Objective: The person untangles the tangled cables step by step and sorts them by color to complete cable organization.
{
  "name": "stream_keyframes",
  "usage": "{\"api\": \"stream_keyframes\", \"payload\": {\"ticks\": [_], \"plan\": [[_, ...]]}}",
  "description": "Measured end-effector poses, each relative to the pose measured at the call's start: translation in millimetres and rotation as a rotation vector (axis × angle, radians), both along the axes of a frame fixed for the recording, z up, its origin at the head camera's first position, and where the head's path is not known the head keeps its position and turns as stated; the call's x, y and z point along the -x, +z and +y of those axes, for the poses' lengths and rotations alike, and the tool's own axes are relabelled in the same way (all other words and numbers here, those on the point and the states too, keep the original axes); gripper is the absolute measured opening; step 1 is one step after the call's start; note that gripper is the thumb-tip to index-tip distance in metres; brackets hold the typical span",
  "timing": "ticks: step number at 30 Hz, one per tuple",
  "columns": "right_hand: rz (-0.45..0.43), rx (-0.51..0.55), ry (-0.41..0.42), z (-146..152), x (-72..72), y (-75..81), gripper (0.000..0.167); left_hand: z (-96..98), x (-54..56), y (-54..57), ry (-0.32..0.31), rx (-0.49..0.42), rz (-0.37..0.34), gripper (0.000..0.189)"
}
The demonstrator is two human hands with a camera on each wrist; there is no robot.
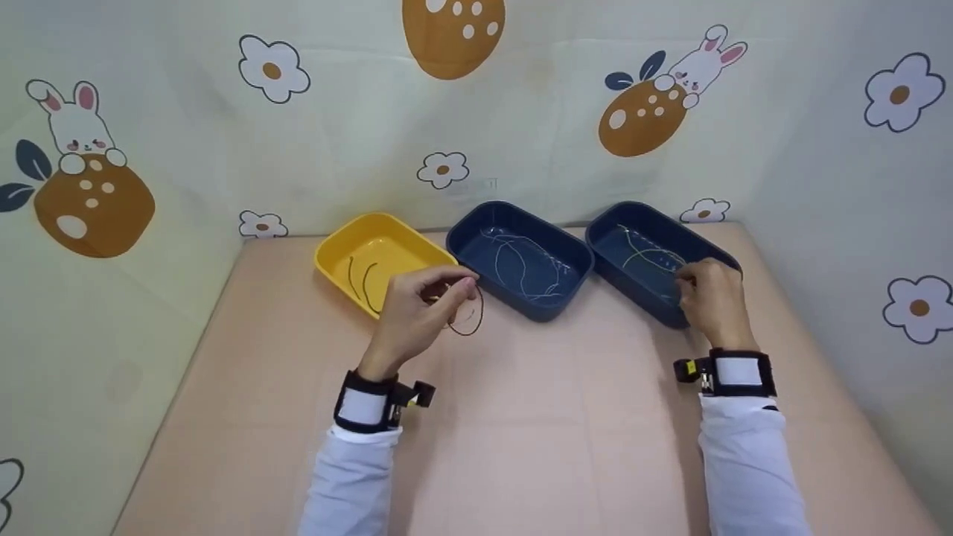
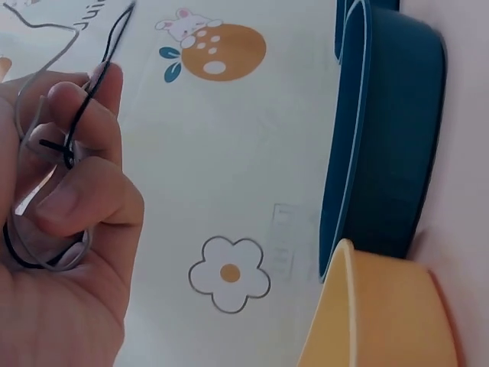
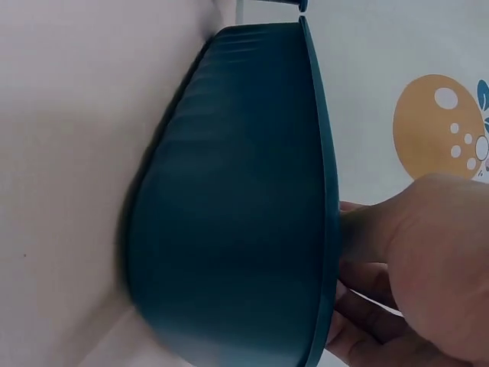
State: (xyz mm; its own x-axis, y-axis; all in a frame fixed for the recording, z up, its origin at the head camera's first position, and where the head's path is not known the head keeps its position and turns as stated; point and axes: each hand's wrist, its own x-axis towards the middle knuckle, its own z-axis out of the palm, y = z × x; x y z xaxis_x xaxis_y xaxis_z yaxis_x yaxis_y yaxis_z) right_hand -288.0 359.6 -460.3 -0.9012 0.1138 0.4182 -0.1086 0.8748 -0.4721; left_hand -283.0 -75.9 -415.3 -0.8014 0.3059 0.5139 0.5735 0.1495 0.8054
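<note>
My left hand [image 1: 418,313] is raised by the yellow box's near right corner. Its curled fingers hold a thin black cord [image 2: 90,95] and a grey cord [image 2: 47,67]; the black one makes a loop below the fingertips in the head view. At the right-hand dark blue box [image 1: 633,286], my right hand [image 1: 711,298] reaches over the near right rim, fingers bent down inside. Yellow-green cords [image 1: 655,257] lie in that box, running close to those fingers. The box wall partly hides the fingertips in the right wrist view, and I cannot tell whether they pinch a cord.
The yellow box [image 1: 339,231] holds dark cords [image 1: 366,279]. Between it and the right-hand box stands another dark blue box [image 1: 521,301] with pale cords [image 1: 497,260]. All three stand side by side at the back of the pinkish table [image 1: 514,439], against a patterned cloth wall [image 1: 357,134].
</note>
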Motion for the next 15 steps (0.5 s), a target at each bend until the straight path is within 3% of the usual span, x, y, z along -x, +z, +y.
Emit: {"api": "stream_keyframes", "payload": {"ticks": [3,8,15], "plan": [[0.012,0.007,0.010,-2,-0.1,3.2,0.012,9.7,-1.1,-3.0,-0.012,-0.073,-0.036,0.014],[0.125,0.045,0.075,-19,-1.1,16.1,0.009,30.5,-4.7,-6.9,-0.027,-0.183,-0.077,0.018],[0.208,0.209,0.306,-73,-12.9,46.4,0.006,53.7,-13.2,-9.3,-0.029,-0.287,-0.110,0.021]]}}
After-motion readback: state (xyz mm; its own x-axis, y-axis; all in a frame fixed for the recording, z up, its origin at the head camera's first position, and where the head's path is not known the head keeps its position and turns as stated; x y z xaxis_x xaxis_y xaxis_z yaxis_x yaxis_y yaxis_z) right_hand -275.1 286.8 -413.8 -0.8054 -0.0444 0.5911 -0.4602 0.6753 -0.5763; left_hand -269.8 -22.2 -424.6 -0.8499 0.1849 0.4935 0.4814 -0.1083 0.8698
